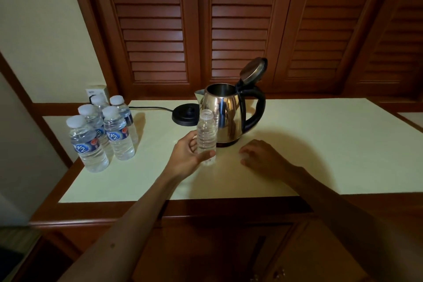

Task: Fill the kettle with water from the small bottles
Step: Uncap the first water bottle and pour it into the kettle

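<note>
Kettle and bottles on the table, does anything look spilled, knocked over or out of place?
No spill shows. The kettle stands off its base, lid open. The uncapped bottle in the left hand has no label, unlike the capped bottles.

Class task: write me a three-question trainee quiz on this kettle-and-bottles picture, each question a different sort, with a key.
1. True or false: the kettle lid is shut.
2. How many capped bottles stand left of the kettle?
3. The left hand holds: A) the kettle handle B) an uncapped bottle C) the power base

Key: 1 false; 2 five; 3 B.
</note>
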